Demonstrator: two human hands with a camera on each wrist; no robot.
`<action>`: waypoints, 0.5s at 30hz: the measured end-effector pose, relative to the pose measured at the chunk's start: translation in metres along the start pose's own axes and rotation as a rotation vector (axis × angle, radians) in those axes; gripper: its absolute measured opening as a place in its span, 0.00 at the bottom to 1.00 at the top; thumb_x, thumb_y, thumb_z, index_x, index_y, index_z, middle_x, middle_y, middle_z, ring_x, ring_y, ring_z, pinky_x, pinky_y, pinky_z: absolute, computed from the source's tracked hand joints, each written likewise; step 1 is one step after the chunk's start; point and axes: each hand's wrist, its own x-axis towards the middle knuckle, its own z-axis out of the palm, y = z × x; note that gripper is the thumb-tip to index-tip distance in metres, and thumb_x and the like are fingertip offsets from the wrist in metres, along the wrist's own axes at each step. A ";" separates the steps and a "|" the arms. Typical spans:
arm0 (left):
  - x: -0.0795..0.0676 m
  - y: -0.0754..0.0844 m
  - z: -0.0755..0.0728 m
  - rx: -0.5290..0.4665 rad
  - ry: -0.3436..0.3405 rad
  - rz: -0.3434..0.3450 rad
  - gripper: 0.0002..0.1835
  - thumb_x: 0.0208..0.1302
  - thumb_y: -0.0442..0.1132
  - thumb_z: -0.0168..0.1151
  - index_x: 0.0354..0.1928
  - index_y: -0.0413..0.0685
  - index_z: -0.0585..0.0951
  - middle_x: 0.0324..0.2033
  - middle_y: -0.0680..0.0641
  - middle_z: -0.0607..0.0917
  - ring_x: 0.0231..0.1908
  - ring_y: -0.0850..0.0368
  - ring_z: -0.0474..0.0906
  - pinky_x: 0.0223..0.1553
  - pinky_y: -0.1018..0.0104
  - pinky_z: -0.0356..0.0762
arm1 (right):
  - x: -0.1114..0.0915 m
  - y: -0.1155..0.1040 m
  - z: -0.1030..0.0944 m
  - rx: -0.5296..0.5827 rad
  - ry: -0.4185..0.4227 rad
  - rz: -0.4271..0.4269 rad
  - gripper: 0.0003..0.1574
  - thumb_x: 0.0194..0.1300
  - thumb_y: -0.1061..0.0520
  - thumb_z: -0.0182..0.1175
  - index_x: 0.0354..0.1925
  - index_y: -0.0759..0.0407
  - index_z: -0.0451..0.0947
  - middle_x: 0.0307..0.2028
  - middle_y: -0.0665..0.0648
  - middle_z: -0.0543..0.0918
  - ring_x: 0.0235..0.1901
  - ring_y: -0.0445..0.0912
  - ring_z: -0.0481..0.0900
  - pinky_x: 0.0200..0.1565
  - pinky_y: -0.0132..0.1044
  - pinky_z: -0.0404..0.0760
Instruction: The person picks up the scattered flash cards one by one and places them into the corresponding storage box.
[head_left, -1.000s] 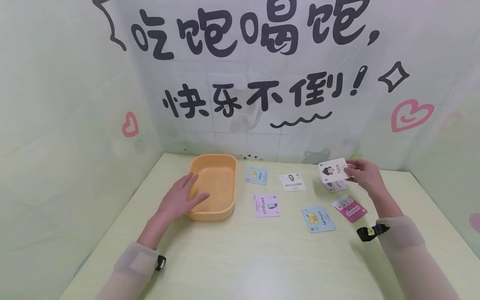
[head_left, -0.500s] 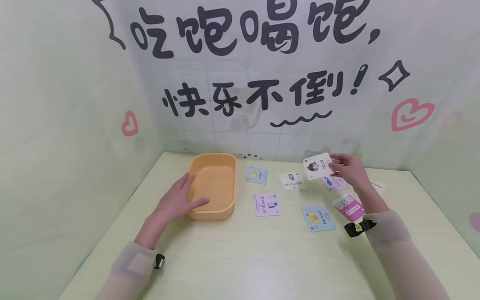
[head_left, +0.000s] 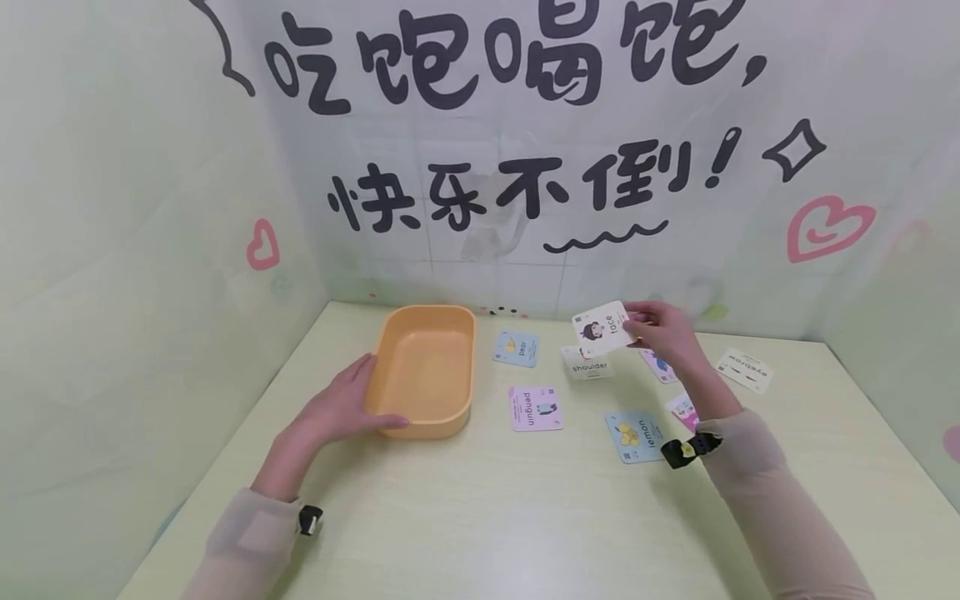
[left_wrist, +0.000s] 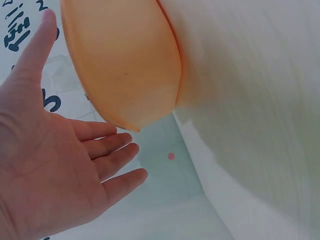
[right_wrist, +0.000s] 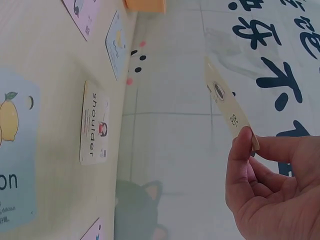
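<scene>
**Face card (head_left: 602, 329) aloft in the right hand (head_left: 666, 335), well right of the orange tray (head_left: 423, 375)**

Right hand: thumb and fingers pinch the face card at its right edge, tilted, clear of the worktop (head_left: 480, 517). Side toward the right wrist camera reads "eye".

Left hand (head_left: 337, 407): fingers extended, slightly apart, nothing gripped. Lies along the tray's left side, thumb by its near left corner; cannot tell whether it touches.

Other cards on the worktop, all right of the tray. Pear card (head_left: 516, 348) is just beside its far half; penguin card (head_left: 536, 408) near, level with its near half. Shoulder card (head_left: 589, 367) sits farther right than these, partly covered in the head view by the face card. Lemon card (head_left: 632, 437): farther out, about level with the tray's near edge. Purple card (head_left: 658, 364) and magenta card (head_left: 682, 411) lie beyond, both partly hidden by the right arm. Eyebrow card (head_left: 745, 371) lies farthest from the tray.

Behind the tray, a wall (head_left: 495, 287) bearing large black Chinese characters.
</scene>
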 end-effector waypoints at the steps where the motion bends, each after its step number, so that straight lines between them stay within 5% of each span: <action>1: 0.000 0.000 -0.001 -0.007 -0.002 0.009 0.65 0.45 0.69 0.74 0.75 0.35 0.56 0.70 0.32 0.66 0.68 0.34 0.65 0.66 0.37 0.68 | 0.000 -0.002 0.002 0.005 -0.001 -0.004 0.28 0.71 0.63 0.56 0.67 0.71 0.68 0.48 0.64 0.77 0.36 0.37 0.77 0.41 0.29 0.86; 9: 0.000 -0.002 -0.010 -0.018 -0.069 0.012 0.54 0.46 0.66 0.75 0.68 0.39 0.66 0.51 0.42 0.81 0.48 0.49 0.75 0.50 0.52 0.76 | 0.005 -0.011 0.026 0.047 -0.046 -0.042 0.27 0.71 0.66 0.55 0.65 0.74 0.68 0.45 0.63 0.78 0.35 0.38 0.75 0.38 0.27 0.85; 15: -0.001 0.002 -0.013 0.032 -0.122 -0.055 0.64 0.49 0.69 0.71 0.74 0.28 0.56 0.64 0.29 0.73 0.59 0.37 0.74 0.59 0.40 0.74 | 0.011 -0.019 0.052 0.045 -0.072 -0.056 0.26 0.70 0.65 0.56 0.64 0.71 0.71 0.45 0.64 0.78 0.37 0.42 0.77 0.41 0.35 0.87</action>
